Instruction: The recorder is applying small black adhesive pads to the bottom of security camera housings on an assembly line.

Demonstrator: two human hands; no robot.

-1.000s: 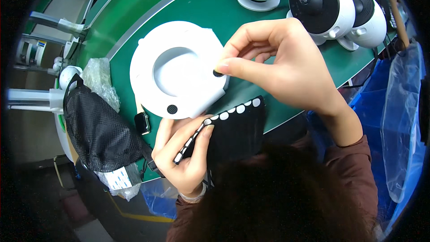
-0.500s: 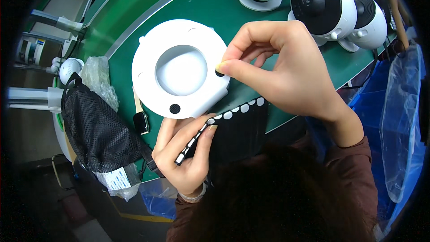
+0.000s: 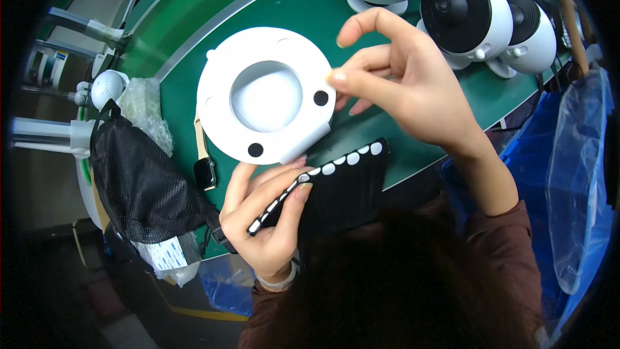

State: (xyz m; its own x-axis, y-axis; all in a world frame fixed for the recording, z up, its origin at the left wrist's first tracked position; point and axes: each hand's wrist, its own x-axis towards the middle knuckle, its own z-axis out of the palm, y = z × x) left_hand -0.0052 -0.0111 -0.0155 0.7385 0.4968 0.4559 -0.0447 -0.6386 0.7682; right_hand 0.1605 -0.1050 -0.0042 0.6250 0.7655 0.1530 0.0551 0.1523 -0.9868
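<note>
A white round housing (image 3: 216,119) with a wide circular recess faces up over the green table. Two black round pads (image 3: 321,98) sit on its rim, one at the right and one at the lower edge. My left hand (image 3: 271,220) grips a black sheet of round stickers (image 3: 342,197), whose upper edge carries a row of white spots. The fingers of that hand also reach under the housing's lower edge. My right hand (image 3: 416,94) is at the housing's right side, fingers apart and thumb tip by the rim, with nothing visible in it.
Several white round devices with black fronts (image 3: 457,13) stand at the back right of the green table (image 3: 271,6). At the left lie a watch (image 3: 205,173), a black mesh bag (image 3: 145,181) and clear bubble wrap (image 3: 143,106). Blue plastic sheeting (image 3: 571,207) hangs at the right.
My right thumb and index finger have parted and left the right-hand pad, which now shows whole on the rim. The housing has shifted slightly right and up.
</note>
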